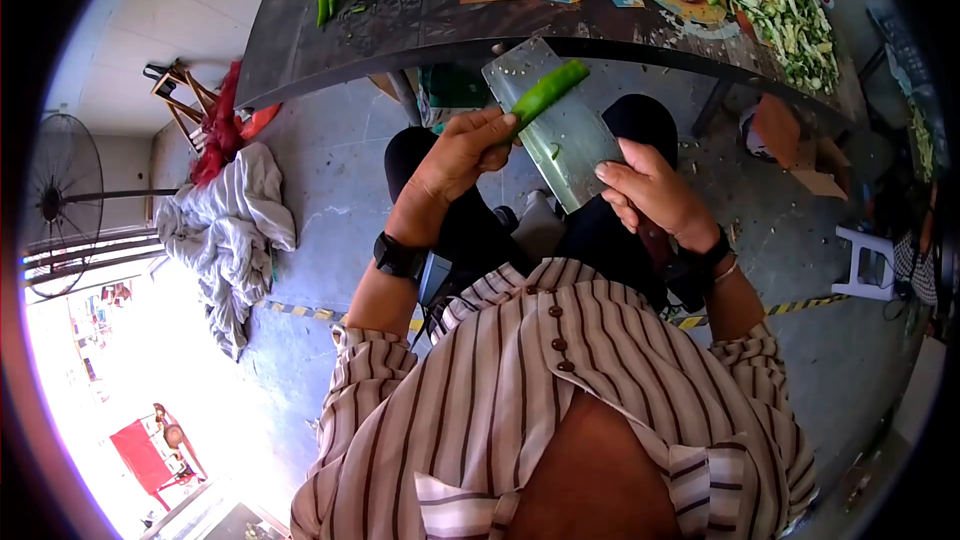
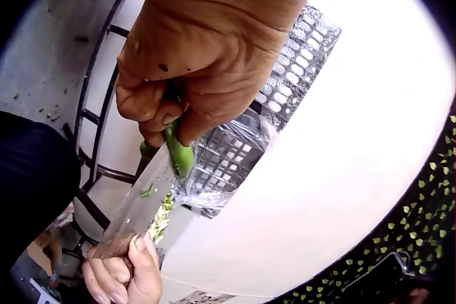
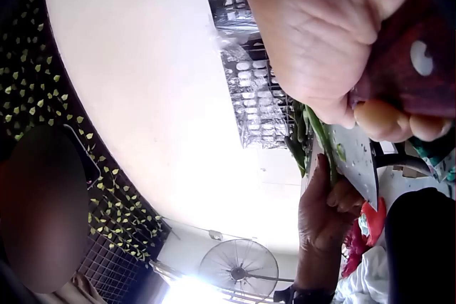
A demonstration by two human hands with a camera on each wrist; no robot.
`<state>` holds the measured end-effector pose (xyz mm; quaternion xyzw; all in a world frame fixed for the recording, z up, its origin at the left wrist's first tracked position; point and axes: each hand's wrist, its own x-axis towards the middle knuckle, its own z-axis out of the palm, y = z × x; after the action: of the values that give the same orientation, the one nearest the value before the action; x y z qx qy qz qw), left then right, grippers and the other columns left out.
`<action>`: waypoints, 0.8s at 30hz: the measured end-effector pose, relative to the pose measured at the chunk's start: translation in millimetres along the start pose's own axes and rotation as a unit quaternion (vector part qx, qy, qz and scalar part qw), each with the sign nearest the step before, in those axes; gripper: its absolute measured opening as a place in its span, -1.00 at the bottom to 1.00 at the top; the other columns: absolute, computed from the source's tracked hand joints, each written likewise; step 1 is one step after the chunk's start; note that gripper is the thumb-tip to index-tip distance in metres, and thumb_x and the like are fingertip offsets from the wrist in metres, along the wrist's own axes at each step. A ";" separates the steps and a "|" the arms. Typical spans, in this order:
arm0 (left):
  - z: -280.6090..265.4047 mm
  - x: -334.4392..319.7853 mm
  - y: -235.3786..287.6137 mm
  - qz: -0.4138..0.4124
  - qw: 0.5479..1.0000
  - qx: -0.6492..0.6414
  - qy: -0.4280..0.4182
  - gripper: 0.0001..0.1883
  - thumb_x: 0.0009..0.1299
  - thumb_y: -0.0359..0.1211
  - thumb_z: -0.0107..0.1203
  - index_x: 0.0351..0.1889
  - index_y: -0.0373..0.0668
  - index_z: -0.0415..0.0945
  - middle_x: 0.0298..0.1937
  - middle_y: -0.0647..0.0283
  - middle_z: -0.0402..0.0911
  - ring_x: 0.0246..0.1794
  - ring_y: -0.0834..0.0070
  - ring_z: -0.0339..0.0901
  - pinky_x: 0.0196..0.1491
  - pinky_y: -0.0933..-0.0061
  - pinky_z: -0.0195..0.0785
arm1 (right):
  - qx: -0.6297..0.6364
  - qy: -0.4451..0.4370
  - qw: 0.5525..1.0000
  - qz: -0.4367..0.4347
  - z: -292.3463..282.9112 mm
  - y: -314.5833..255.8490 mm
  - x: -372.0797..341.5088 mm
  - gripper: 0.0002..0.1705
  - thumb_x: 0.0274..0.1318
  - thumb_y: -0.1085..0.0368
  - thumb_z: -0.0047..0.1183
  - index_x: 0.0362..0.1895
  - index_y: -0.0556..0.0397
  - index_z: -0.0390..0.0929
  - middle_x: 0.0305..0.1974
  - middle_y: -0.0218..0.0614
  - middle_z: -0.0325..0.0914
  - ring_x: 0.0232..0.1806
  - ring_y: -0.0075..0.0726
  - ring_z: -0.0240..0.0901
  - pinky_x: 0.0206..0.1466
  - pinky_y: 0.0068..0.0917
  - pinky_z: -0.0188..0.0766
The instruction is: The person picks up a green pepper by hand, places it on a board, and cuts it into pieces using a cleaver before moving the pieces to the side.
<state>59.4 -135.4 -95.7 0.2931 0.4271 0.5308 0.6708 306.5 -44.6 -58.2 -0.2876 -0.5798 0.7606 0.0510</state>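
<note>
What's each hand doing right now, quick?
Left hand: closed, holding a long, shiny green pepper.
Right hand: closed, holding a broad, rectangular metal cleaver with a dark reddish handle.

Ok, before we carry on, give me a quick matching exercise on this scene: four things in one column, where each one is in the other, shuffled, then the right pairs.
Things
1. Knife
2. Stool
3. Pepper over the blade
4. Chopped pile

Places
A. In the left hand
B. On the table, toward its right end in the head view
C. In the right hand
D. On the floor, at the right of the head view

Pairs: 1-C, 2-D, 3-A, 4-B
</note>
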 end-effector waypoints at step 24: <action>1.7 -13.3 -8.1 0.053 0.993 -0.091 0.059 -0.76 0.40 -0.27 0.01 -0.38 -0.27 0.50 -0.51 0.37 0.42 -0.56 0.68 0.22 -0.47 0.68 0.08 | 0.073 0.015 0.997 0.009 2.1 -0.6 3.1 -0.74 0.24 0.22 -0.08 -0.40 0.00 0.12 -0.64 -0.48 0.22 -0.77 -0.68 0.16 -0.73 -0.63 0.19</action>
<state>63.7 -150.2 -98.3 0.2214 0.3999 0.6185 0.6392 302.7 -44.8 -58.4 -0.2997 -0.5195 0.7968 0.0737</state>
